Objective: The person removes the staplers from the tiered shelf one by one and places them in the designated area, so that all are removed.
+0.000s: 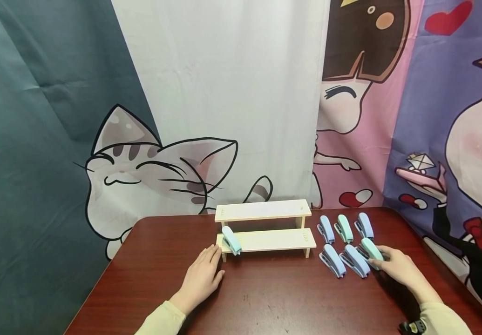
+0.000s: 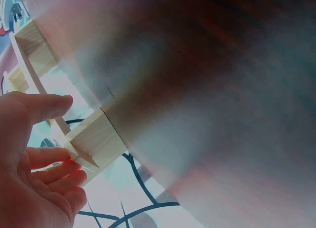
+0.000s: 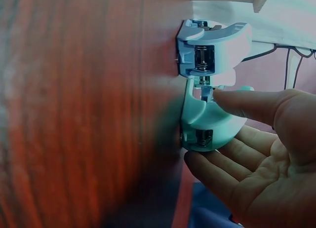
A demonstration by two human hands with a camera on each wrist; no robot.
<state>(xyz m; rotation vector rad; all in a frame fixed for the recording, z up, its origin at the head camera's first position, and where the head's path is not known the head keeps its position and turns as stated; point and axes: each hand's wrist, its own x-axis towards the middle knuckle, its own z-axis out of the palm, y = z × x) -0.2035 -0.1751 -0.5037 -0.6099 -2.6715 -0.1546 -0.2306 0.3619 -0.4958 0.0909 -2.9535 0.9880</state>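
Observation:
At the near right end of a group of staplers, my right hand (image 1: 397,266) grips a mint-green stapler (image 1: 371,250) standing on the table. In the right wrist view its thumb lies on one side of the stapler (image 3: 212,119) and the fingers on the other. A blue stapler (image 1: 355,261) is directly beside it. My left hand (image 1: 200,274) rests on the table by the front left corner of a two-step wooden rack (image 1: 274,241), fingers relaxed and holding nothing. Near that corner a light-blue stapler (image 1: 231,240) lies across the lower step.
Another blue stapler (image 1: 332,260) completes the front row. Behind are a blue stapler (image 1: 326,229), a green stapler (image 1: 343,228) and a blue stapler (image 1: 364,225). The rack's upper step (image 1: 261,211) stands near the table's back edge, before a cartoon-printed curtain (image 1: 241,93).

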